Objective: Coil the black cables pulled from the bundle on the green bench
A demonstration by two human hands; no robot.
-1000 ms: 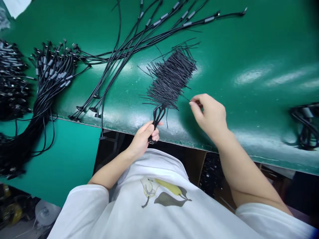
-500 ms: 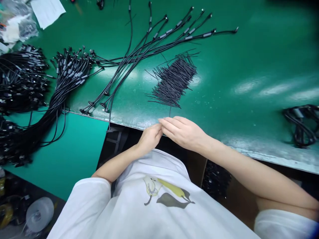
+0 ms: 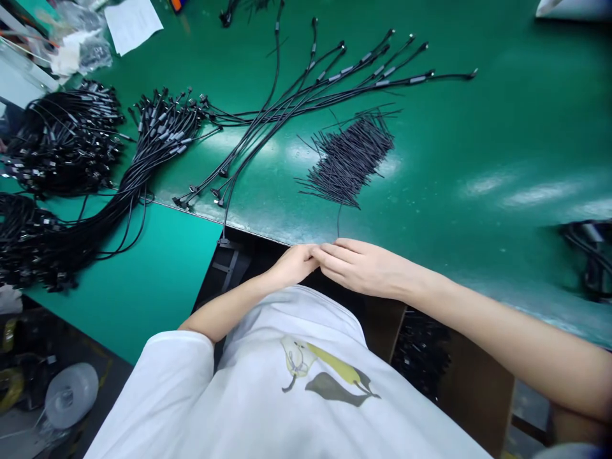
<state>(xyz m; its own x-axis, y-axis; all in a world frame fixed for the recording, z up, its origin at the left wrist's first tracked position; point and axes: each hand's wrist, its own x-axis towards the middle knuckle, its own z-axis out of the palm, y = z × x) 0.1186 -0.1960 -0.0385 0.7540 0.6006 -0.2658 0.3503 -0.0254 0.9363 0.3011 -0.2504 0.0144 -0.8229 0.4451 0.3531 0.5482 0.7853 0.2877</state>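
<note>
Here, the left hand (image 3: 292, 264) and right hand (image 3: 366, 268) meet fingertip to fingertip at the green worktop (image 3: 478, 127) edge; both pinch one thin black twist-tie wire (image 3: 338, 220). The heap of black tie wires (image 3: 351, 156) lies just beyond; what the left grip encloses cannot be told.

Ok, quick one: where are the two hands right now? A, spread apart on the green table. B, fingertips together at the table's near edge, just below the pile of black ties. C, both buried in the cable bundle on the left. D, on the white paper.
B: the left hand and right hand meet fingertip to fingertip at the near edge of the table, just below the ties.
</note>
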